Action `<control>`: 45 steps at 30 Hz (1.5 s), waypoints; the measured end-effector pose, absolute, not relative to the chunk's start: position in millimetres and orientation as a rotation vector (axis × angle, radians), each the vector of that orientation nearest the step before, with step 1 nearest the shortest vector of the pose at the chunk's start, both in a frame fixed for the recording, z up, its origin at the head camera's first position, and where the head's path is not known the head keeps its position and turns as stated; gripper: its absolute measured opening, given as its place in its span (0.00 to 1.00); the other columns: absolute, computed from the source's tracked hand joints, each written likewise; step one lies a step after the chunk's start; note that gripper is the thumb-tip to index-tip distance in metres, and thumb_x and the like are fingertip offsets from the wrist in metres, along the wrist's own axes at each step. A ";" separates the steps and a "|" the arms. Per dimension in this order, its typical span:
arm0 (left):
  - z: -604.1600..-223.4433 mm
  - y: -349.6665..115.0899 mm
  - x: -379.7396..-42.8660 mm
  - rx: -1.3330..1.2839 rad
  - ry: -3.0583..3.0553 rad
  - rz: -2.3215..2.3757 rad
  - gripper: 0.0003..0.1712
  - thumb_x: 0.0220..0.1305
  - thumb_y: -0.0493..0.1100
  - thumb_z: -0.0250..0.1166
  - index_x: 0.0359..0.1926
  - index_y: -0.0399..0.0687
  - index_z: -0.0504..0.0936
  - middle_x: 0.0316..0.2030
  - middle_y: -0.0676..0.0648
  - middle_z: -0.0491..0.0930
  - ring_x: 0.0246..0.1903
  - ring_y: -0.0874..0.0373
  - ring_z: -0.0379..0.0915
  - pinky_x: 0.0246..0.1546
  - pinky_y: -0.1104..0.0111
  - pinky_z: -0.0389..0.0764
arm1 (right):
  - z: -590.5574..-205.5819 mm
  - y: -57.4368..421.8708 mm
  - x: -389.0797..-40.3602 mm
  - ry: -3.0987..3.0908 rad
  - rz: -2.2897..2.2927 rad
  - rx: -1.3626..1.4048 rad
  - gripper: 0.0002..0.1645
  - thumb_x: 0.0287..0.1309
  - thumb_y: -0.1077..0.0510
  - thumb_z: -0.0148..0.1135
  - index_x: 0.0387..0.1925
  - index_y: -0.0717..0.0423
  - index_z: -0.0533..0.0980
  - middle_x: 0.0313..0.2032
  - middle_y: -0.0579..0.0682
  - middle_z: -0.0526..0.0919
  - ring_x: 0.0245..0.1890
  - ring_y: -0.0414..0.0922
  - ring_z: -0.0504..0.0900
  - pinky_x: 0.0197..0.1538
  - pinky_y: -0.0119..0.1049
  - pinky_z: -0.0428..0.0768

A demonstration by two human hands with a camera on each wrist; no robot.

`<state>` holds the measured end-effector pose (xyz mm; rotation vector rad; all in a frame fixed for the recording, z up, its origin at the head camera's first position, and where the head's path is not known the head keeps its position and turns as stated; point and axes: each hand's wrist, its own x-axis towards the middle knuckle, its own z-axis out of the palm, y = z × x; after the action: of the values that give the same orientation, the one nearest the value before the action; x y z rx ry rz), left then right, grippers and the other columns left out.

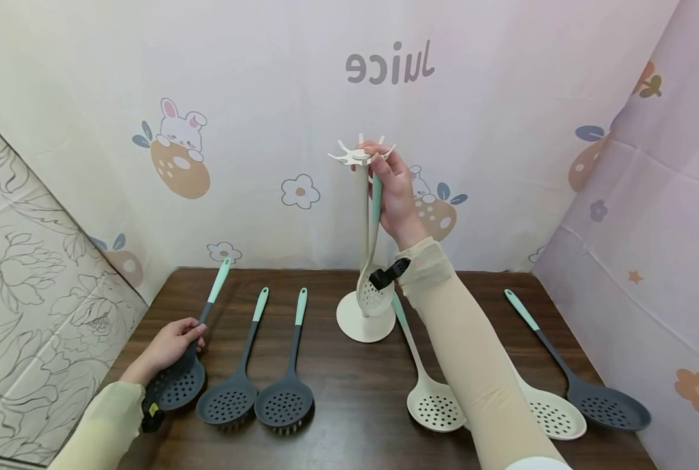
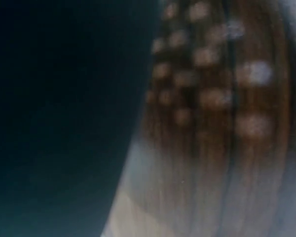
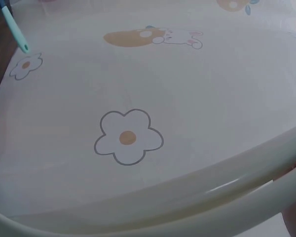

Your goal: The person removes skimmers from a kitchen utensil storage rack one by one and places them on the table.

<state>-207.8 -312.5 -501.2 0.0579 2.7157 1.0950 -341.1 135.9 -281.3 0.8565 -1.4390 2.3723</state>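
My right hand (image 1: pixel 393 196) is raised at the top of a white utensil stand (image 1: pixel 368 329). It grips the mint handle of a white skimmer (image 1: pixel 378 301), whose holed head hangs beside the pole just above the round base. The handle's top end is hidden behind the fingers, close under the stand's hooks (image 1: pixel 343 158). On the left of the table, my left hand (image 1: pixel 170 346) holds a dark grey skimmer (image 1: pixel 183 384) by the lower part of its handle. Its mint end points away from me. A dark blurred shape fills much of the left wrist view.
Two dark grey skimmers (image 1: pixel 230 398) (image 1: pixel 284 399) lie left of centre on the brown wooden table (image 1: pixel 349 405). White skimmers (image 1: pixel 434 403) (image 1: pixel 551 414) lie on the right, partly behind my right arm. Another dark skimmer (image 1: pixel 607 401) lies at the far right. A patterned curtain (image 1: pixel 255 130) hangs behind.
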 end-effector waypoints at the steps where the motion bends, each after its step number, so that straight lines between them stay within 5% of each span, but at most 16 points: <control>1: -502.2 -312.0 -207.2 0.054 2.707 1.095 0.19 0.78 0.48 0.51 0.42 0.36 0.78 0.29 0.49 0.80 0.32 0.54 0.77 0.40 0.60 0.70 | -281.3 136.0 -341.2 -1.439 2.370 0.858 0.24 0.48 0.34 0.74 0.40 0.43 0.81 0.48 0.47 0.80 0.42 0.45 0.79 0.37 0.31 0.68; 24: -505.6 -306.3 -202.7 0.001 2.589 1.077 0.15 0.78 0.42 0.52 0.42 0.34 0.77 0.27 0.47 0.82 0.30 0.54 0.80 0.34 0.63 0.74 | -282.1 136.8 -340.9 -1.423 2.396 0.847 0.24 0.48 0.35 0.74 0.40 0.44 0.82 0.49 0.48 0.80 0.43 0.45 0.80 0.40 0.32 0.70; 38: -497.5 -295.8 -204.3 0.012 2.601 0.930 0.11 0.76 0.40 0.54 0.37 0.39 0.79 0.28 0.48 0.79 0.23 0.54 0.70 0.24 0.63 0.73 | -283.0 135.6 -340.6 -1.436 2.404 0.852 0.24 0.49 0.35 0.74 0.41 0.44 0.81 0.50 0.48 0.79 0.44 0.45 0.78 0.45 0.35 0.71; 45: -495.7 -296.2 -203.6 -0.029 2.569 1.043 0.12 0.77 0.40 0.53 0.41 0.36 0.78 0.29 0.47 0.80 0.23 0.54 0.69 0.22 0.65 0.72 | -281.0 135.9 -340.0 -1.444 2.381 0.839 0.24 0.48 0.34 0.74 0.40 0.42 0.81 0.48 0.47 0.81 0.43 0.45 0.79 0.38 0.31 0.68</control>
<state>-203.6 -296.2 -495.7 -0.0285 2.5690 1.0434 -340.0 135.9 -281.0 0.8388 -1.4444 2.3806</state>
